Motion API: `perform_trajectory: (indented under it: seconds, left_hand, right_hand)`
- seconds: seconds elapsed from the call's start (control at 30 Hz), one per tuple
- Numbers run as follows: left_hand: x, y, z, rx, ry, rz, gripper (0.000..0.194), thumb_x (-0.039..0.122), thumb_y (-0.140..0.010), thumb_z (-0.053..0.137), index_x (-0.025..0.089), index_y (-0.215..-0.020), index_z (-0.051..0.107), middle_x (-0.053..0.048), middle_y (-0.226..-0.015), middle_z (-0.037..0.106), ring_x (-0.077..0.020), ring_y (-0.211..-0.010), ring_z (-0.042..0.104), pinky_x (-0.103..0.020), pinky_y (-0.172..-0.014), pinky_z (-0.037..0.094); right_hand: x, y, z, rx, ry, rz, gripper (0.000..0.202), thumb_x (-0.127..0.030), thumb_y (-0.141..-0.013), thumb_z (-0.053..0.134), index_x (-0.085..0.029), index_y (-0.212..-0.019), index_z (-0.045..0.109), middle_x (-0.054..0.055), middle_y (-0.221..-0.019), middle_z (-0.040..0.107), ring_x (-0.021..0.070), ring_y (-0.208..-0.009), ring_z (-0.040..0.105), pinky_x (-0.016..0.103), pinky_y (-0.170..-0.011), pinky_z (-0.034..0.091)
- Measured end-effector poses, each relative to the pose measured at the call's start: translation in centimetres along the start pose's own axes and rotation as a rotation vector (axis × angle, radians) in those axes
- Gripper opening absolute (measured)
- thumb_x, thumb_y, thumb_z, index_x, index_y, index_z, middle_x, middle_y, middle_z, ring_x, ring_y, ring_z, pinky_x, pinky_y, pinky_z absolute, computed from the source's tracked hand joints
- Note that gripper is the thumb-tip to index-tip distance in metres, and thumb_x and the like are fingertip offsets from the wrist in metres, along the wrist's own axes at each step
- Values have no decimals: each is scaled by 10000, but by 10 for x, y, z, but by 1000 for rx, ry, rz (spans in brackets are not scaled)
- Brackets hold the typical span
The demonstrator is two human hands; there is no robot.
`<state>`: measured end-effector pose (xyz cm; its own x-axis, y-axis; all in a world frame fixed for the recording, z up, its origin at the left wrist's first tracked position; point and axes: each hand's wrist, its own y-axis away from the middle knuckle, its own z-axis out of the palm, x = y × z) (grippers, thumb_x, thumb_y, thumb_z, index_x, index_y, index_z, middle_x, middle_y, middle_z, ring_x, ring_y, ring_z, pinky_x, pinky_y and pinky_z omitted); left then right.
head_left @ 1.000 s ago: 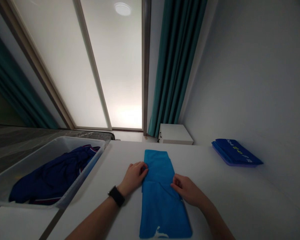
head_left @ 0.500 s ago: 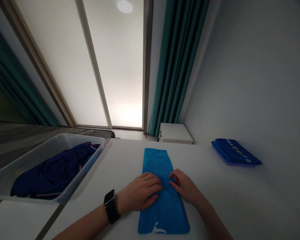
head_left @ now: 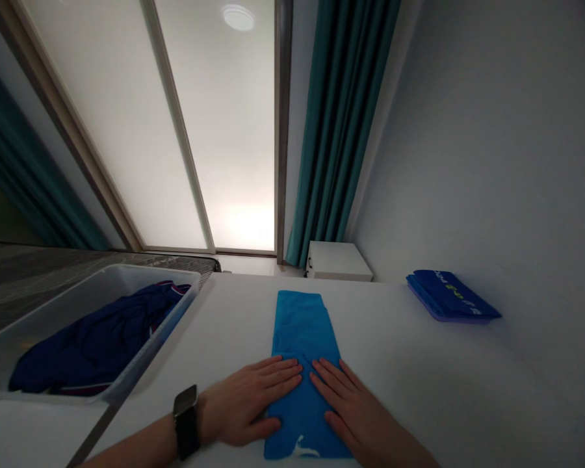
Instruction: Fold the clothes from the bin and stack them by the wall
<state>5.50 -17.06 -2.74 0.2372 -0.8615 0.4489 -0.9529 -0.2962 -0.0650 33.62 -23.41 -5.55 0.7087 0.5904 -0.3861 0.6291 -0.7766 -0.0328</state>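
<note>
A bright blue garment (head_left: 305,322), folded into a long narrow strip, lies on the white table in front of me. A small white logo shows near its close end, and a crosswise fold edge runs by my fingertips. My left hand (head_left: 253,400), with a dark watch on the wrist, rests flat on the garment's left side, fingers stretched out. Flat on its right side lies my right hand (head_left: 348,409), fingers also extended. Both sets of fingertips point inward, a small gap between them.
At the left stands a translucent plastic bin (head_left: 175,318) holding a crumpled navy garment (head_left: 97,338). Folded blue clothes (head_left: 453,296) with printed lettering are stacked at the right by the wall. Beyond the table's far edge is a low white cabinet (head_left: 338,260).
My right hand has gone from curled fingers at the garment's right edge to lying flat on it. My left hand has shifted slightly left and toward me, its fingers straightened.
</note>
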Motion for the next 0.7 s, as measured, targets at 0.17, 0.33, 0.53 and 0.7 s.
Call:
perform_trajectory:
  seconds: [0.17,0.33,0.53,0.7]
  left_hand:
    - [-6,3,0,-24,-3,17,702,405,-978,473,206,-1565,144,-86,-1600,197,-272,-1460,239,-455,-1218,187]
    - [-7,3,2,-4,-9,36,713,434,-975,477,201,-1563,150,-99,-1596,219,-279,-1453,262,-459,-1213,202]
    - [-10,7,0,85,-133,138,608,344,-957,462,148,-1508,299,-161,-1510,410,-291,-1392,389,-452,-1174,300]
    - [1,9,1,95,-191,169,653,440,-898,521,108,-1443,382,-196,-1388,530,-320,-1296,489,-460,-1119,376]
  right_hand:
    - [5,3,1,-36,-23,25,587,-428,-1027,344,-297,-1547,108,5,-1603,177,237,-1468,204,470,-1220,129]
    - [4,2,1,-82,-48,50,595,-458,-1026,325,-300,-1551,94,8,-1609,162,245,-1476,173,517,-1213,112]
    - [-4,2,-15,24,37,1,499,-395,-1012,387,-253,-1490,363,56,-1574,316,256,-1439,282,510,-1195,188]
    - [-19,0,5,158,231,-181,350,-428,-889,616,-201,-1154,610,83,-1251,629,256,-1168,542,421,-1066,383]
